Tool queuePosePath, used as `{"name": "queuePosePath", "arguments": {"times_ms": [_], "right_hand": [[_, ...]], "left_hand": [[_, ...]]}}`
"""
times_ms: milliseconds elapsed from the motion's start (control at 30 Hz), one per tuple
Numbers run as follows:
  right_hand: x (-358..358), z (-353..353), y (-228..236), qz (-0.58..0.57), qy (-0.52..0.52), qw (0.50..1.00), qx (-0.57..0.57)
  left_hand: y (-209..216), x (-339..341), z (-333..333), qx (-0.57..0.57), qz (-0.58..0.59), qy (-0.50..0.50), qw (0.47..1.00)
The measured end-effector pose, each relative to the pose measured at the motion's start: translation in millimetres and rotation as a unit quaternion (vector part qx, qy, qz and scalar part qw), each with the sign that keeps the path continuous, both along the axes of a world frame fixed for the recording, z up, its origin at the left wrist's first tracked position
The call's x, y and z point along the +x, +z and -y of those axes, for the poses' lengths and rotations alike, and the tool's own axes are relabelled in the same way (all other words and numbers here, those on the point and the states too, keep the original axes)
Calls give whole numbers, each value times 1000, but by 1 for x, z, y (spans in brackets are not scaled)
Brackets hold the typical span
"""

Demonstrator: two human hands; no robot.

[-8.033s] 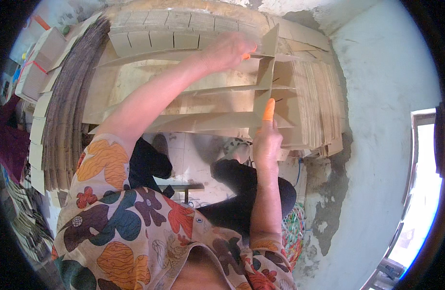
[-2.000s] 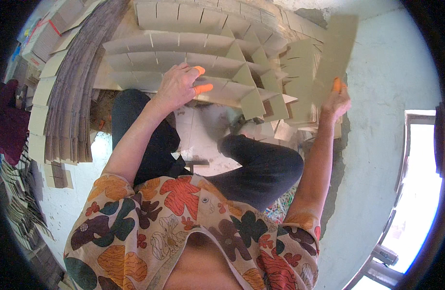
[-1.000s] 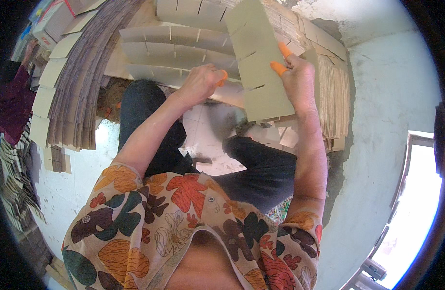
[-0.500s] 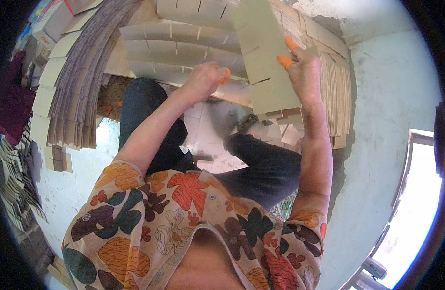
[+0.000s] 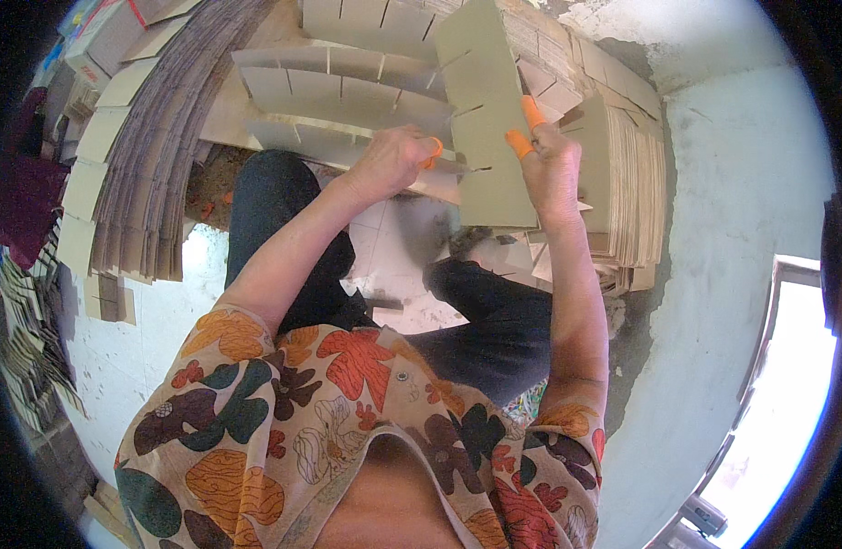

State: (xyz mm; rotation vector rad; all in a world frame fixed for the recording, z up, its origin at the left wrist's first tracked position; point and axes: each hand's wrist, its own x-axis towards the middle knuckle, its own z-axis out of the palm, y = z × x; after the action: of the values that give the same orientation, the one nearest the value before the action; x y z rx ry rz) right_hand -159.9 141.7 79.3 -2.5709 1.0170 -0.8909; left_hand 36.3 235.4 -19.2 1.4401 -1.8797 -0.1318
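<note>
My right hand (image 5: 551, 174), with orange finger covers on two digits, grips the right edge of a long grey-brown slotted cardboard panel (image 5: 485, 128). The panel stands tilted, its short slits along the left edge. Beside it, my left hand (image 5: 391, 163) is closed, with an orange cover on a finger, at the right end of the nearest slotted cardboard strip (image 5: 306, 139); the other fingertips are hidden. The panel's left edge meets the right ends of several slotted strips (image 5: 348, 94), which stand on edge in rows, their slits facing up.
Tall stacks of cardboard pieces stand on the left (image 5: 133, 174) and against the wall at right (image 5: 622, 183). My knees frame a pale floor (image 5: 421, 306) with scraps. A peeling wall (image 5: 732, 174) bounds the right side; a carton (image 5: 105, 41) sits at far left.
My right hand has moved left and slightly nearer, bringing the cardboard panel against the strips' ends. The left hand has shifted slightly right.
</note>
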Motion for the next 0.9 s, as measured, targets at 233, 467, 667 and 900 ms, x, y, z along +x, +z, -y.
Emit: {"name": "queuePosePath", "arguments": {"times_ms": [233, 467, 667, 900], "right_hand": [[4, -3, 6, -31, 3, 998, 48], [14, 6, -27, 0, 111, 994, -20], [20, 8, -22, -3, 103, 995, 14], [24, 12, -53, -78, 99, 992, 8]], "left_hand": [[33, 38, 38, 15, 31, 62, 997], [19, 91, 111, 80, 218, 121, 965], [10, 92, 123, 123, 167, 122, 971], [12, 93, 124, 120, 162, 103, 974]]}}
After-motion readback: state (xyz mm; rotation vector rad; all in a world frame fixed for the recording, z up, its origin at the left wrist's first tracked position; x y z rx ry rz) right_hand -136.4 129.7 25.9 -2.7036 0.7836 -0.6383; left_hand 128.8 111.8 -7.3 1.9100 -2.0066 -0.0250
